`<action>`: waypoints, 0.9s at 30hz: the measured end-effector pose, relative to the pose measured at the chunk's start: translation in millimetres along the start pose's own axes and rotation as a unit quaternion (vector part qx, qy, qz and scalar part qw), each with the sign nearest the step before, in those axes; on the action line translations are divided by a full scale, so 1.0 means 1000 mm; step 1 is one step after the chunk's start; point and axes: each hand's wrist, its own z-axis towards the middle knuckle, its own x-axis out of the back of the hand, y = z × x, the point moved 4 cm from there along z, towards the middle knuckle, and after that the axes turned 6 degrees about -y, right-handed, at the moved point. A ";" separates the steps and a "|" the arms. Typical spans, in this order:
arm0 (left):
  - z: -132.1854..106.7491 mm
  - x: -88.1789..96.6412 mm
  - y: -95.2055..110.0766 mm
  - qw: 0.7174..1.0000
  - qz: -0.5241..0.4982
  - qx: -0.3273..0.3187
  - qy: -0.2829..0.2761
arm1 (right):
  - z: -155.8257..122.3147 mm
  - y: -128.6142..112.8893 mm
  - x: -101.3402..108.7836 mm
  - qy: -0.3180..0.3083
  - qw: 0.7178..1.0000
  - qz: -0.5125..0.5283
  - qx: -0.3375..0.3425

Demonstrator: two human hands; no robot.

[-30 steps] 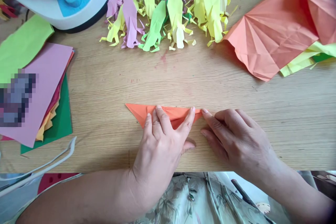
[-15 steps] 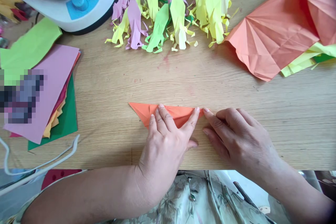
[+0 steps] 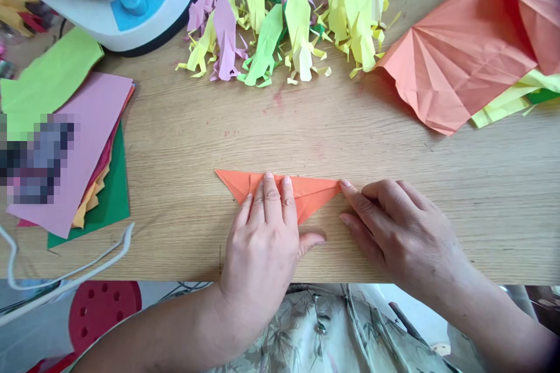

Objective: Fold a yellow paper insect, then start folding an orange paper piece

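Observation:
An orange folded origami paper [image 3: 315, 192] lies on the table before me, a long flat triangle with pointed ends left and right and creases across it. My left hand [image 3: 265, 233] rests flat over its middle, fingers stretched out and pressing along the upper edge, thumb out to the right. Part of the paper's lower point is covered by that hand. At the right tip, my right hand [image 3: 394, 224] touches the paper with the index fingertip. Its thumb stays apart below, while the other fingers are curled back; nothing is gripped.
Several folded paper squid [image 3: 297, 29] in yellow, purple and green stand at the back. A large creased orange sheet [image 3: 468, 52] lies at right. Coloured paper [image 3: 94, 111] is stacked at left beside a white appliance base [image 3: 170, 6]. A white cable [image 3: 65, 288] crosses the table's front left.
My left index finger has moved left, from near the right tip to beside the other fingers, uncovering the paper's right half. My right hand has stayed at the tip.

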 end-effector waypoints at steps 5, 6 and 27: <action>0.000 0.000 -0.006 1.000 -0.020 -0.007 0.016 | 0.000 0.000 0.002 0.002 1.000 0.002 -0.002; 0.001 0.000 -0.007 1.000 -0.022 -0.009 0.016 | 0.000 0.000 0.002 0.004 1.000 -0.002 -0.002; -0.003 -0.012 -0.010 0.996 -0.058 -0.041 0.060 | 0.005 -0.015 0.009 -0.043 0.997 -0.062 -0.023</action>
